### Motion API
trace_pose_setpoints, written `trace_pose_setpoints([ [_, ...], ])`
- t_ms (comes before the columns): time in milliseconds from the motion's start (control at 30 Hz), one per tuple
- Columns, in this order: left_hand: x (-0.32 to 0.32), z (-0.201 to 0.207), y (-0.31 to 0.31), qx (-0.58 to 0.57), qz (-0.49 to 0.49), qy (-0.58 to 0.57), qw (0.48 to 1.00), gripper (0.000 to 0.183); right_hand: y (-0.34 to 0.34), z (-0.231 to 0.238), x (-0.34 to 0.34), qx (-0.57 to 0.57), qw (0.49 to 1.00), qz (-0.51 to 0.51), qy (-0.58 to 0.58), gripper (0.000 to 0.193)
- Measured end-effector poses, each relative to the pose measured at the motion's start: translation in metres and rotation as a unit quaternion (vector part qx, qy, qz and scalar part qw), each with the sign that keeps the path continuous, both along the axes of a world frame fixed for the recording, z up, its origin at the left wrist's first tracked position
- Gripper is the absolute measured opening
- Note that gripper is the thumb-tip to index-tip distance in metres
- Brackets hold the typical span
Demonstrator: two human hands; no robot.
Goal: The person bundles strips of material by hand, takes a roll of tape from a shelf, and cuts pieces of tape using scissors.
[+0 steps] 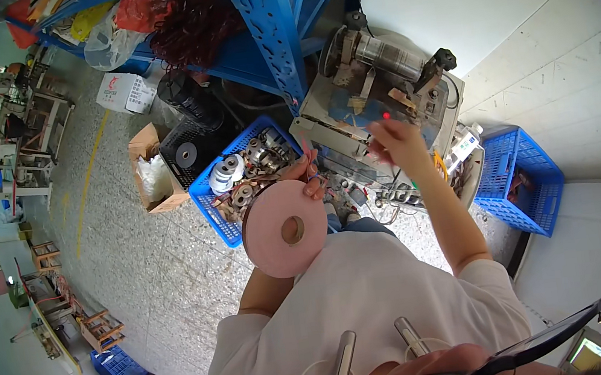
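In curled left fingers (313,187), pink disc (267,230)

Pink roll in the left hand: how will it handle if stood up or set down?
The pink roll would probably roll if stood on its edge, given its round outline. Laid down, it should sit steady: its face is broad and flat. It seems fairly stiff, showing no obvious sag with the left hand at its upper edge.

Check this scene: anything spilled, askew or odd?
Nothing clearly damaged, just untidy: metal parts lie jumbled in the blue crate near the left hand, and dark red strands sit tangled on the blue shelf.
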State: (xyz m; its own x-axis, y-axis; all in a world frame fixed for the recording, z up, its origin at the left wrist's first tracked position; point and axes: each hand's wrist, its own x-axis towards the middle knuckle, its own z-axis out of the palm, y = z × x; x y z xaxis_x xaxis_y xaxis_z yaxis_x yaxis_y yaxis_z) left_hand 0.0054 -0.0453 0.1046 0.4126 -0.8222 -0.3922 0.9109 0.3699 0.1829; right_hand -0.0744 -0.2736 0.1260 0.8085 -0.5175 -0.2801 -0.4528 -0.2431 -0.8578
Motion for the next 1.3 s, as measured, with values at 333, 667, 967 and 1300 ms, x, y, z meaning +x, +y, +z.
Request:
trace_pose_setpoints([
  [333, -0.007, 0.038, 0.019, 0.115, -0.076, -0.138, 0.981, 0.018, 0.003, -0.061, 0.065, 0.470, 0.797, -0.184, -0.331, 0.019],
  [667, -0.028, 0.061, 0.032, 0.239, 0.048, -0.156, 0.957, 0.022, 0.087, 0.005, 0.019, 0.544, 0.831, 0.057, -0.105, 0.023],
  [967, -0.017, 0.055, 0.056, 0.269, 0.176, -0.166, 0.932, 0.017, 0.119, -0.006, 0.052, 0.553, 0.809, 0.179, -0.083, 0.029],
  [1300, -0.002, 0.057, 0.062, 0.290, 0.213, -0.126, 0.925, 0.014, 0.127, -0.012, 0.074, 0.549, 0.805, 0.220, -0.048, 0.030],
])
